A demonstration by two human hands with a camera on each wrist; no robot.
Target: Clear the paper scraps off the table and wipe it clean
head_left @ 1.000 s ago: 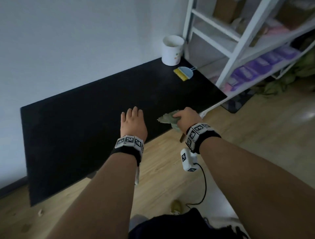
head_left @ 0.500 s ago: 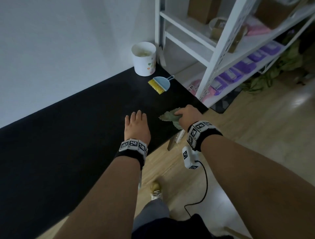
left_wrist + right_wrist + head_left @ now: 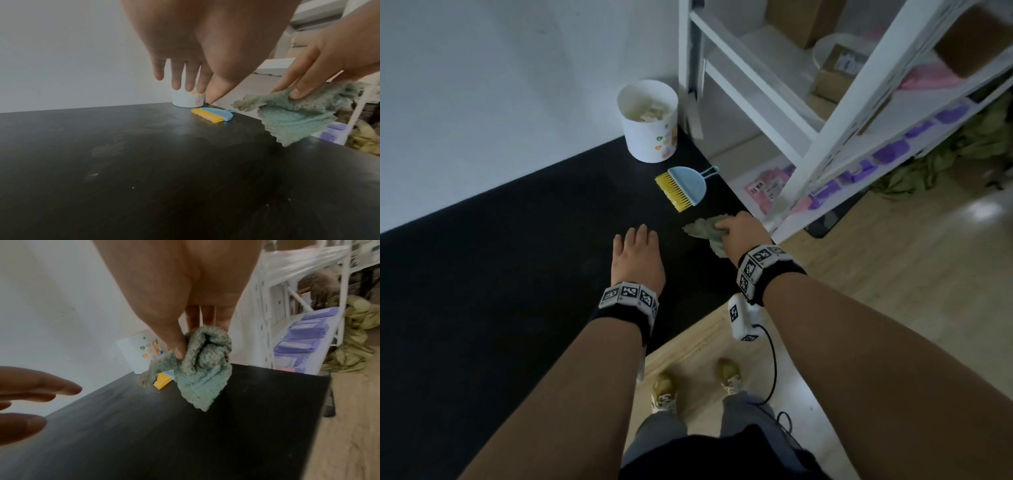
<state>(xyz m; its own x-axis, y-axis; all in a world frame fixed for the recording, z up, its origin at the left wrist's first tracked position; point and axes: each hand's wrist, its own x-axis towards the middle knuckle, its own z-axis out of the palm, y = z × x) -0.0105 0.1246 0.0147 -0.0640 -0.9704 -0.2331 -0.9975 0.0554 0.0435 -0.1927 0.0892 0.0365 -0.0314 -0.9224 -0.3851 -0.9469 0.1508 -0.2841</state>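
The left hand hovers flat over the black table, fingers straight and holding nothing. Just beside it, the right hand pinches a bunched green cloth that hangs clear of the surface; so loose a hold could let it slip mid-wipe. Beyond the fingertips lie fine crumbs by the brush and dustpan; a wide sweep might knock these or tip the scrap-filled cup farther on.

White shelving rack with purple packets beside wooden floor
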